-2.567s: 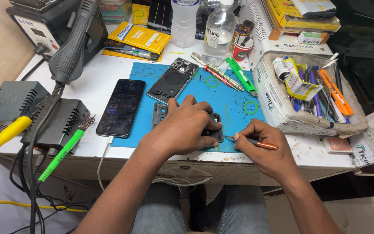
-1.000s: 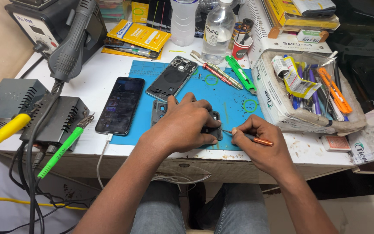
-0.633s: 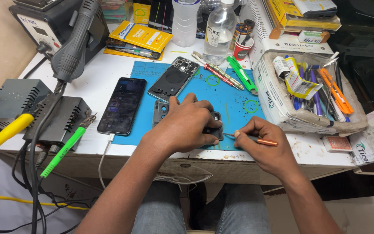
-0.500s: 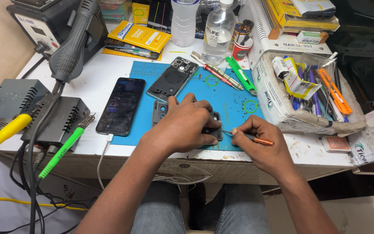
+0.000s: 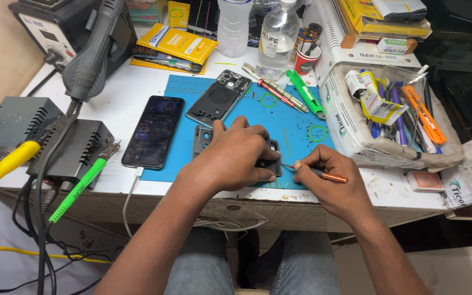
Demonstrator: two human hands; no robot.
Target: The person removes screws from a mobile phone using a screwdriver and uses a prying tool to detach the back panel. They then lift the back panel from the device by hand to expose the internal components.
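Note:
My left hand point(image 5: 235, 156) presses down on a dark opened phone body point(image 5: 201, 137) lying on the blue work mat point(image 5: 296, 123), and covers most of it. My right hand point(image 5: 329, 183) grips a thin copper-handled screwdriver point(image 5: 323, 175) like a pen. Its tip touches the phone's right edge beside my left fingertips. A grey phone back cover point(image 5: 219, 98) lies farther up the mat. A black phone point(image 5: 154, 131) with a cable plugged in rests at the mat's left edge.
A hot-air station point(image 5: 55, 27) with its grey handle point(image 5: 91, 54), two dark power boxes point(image 5: 66, 150) and a green-handled iron point(image 5: 77, 188) crowd the left. Bottles point(image 5: 277, 35), a red cup point(image 5: 307, 57) and loose tools point(image 5: 279, 93) line the back. A white tray point(image 5: 350, 134) full of tools stands right.
The screwdriver tip has shifted slightly toward the phone's right edge. My left hand stays pressed on the phone body.

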